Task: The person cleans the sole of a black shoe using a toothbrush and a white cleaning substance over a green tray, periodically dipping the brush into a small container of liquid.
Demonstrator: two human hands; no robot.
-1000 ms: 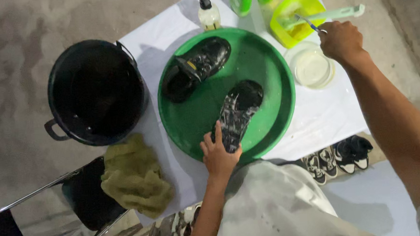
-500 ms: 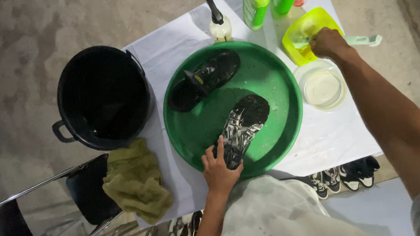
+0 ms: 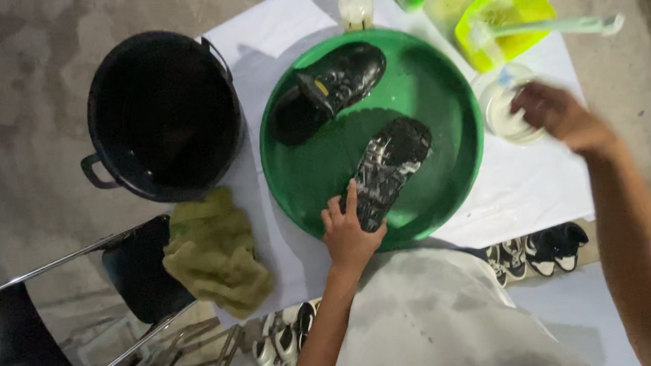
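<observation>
Black and wet, the sole-up shoe (image 3: 386, 172) lies tilted in the lower right part of the green basin (image 3: 458, 161), at the centre of the frame. The left hand (image 3: 349, 234) clamps its heel end at the basin's near rim, fingers spread over the sole and thumb below, just as it did half a second ago. A second black shoe (image 3: 329, 88) lies upright in the basin's upper left, apart from the first.

What differs is the right hand (image 3: 559, 115). Half a second ago it was up at the yellow tub (image 3: 506, 17); now it has come down and sits blurred over the clear round dish (image 3: 503, 110) at the right of the frame. It seems closed on a small blue-tipped brush (image 3: 509, 80), though the blur makes that uncertain. A pale green long-handled brush (image 3: 555, 27) lies across the yellow tub, with nothing holding it.

The view has also shifted upward: the bottles along the top edge are now mostly cut off, leaving only a pump bottle's base (image 3: 356, 7).

Outward from the basin, a white cloth (image 3: 519, 195) covers the table. A black bucket (image 3: 162, 113) stands at the upper left, an olive rag (image 3: 214, 252) lies below it, and a black folding chair (image 3: 58, 316) fills the lower left. Pairs of sneakers (image 3: 537, 250) sit on the floor at the lower right.
</observation>
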